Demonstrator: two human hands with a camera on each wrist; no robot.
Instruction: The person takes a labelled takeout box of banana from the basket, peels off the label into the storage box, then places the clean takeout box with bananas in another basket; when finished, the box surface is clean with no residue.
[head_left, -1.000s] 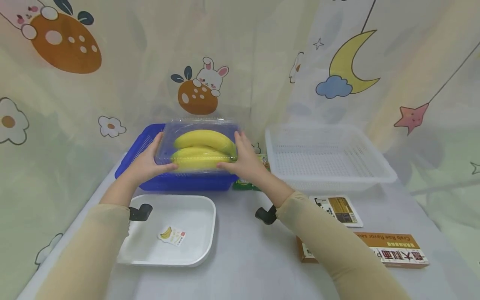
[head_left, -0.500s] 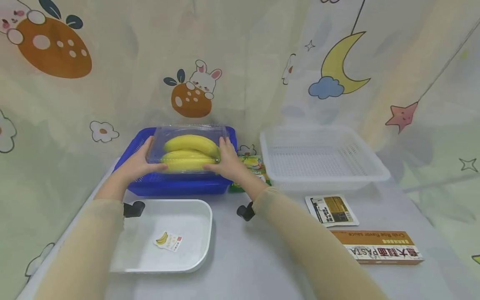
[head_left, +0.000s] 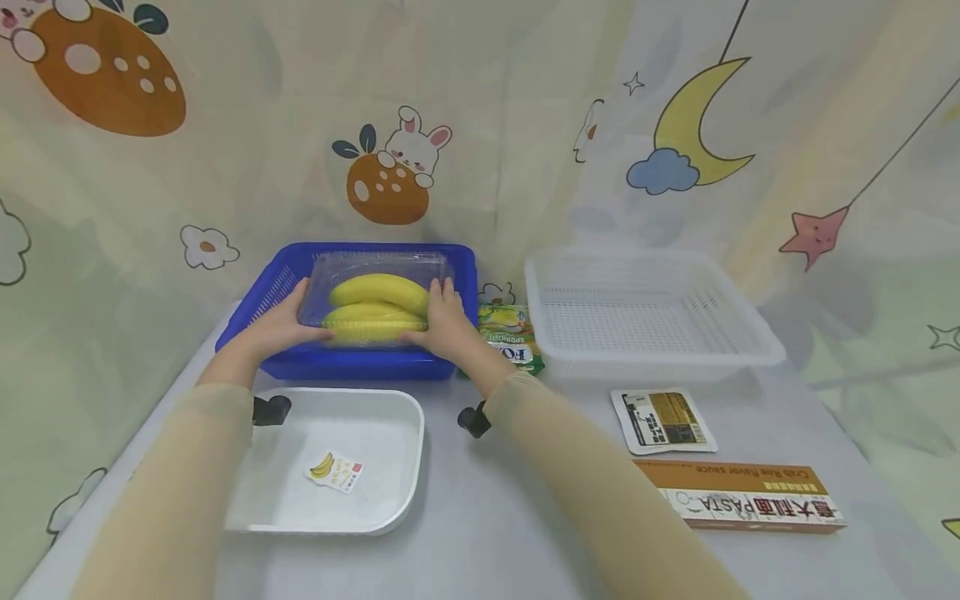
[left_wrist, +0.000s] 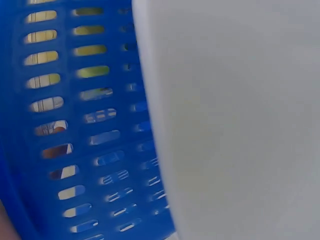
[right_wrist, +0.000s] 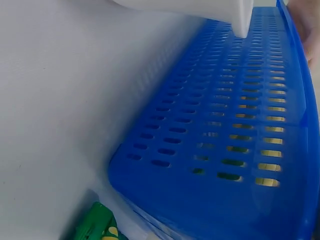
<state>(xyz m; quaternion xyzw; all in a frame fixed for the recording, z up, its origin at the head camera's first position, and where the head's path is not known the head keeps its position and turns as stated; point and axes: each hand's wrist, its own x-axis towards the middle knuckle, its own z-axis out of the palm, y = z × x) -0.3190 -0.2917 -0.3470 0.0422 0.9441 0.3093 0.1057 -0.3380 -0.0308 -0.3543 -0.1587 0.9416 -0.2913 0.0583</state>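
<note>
My left hand (head_left: 281, 323) grips the left side of a clear plastic box (head_left: 378, 265) with yellow bananas (head_left: 378, 292) inside. On its right side, my right hand (head_left: 447, 327) holds the same box, thumb at the near edge and fingers along the side. The box sits low within the blue basket (head_left: 360, 364), whose rim rises around it. From both wrists, the basket's slotted wall fills much of the view, with yellow showing through the slots in the left wrist view; the box itself is mostly hidden there.
A white tray (head_left: 382, 492) holding a small banana-printed card (head_left: 334, 472) stands in front of the basket. Right of the basket lies a green packet (head_left: 510, 333), then a white basket (head_left: 652, 358). A flat pouch (head_left: 663, 421) and a pasta box (head_left: 750, 497) lie nearer on the right.
Both hands have lowered the banana box into the blue basket, and it now sits deeper behind the front rim. The head view has shifted slightly.
</note>
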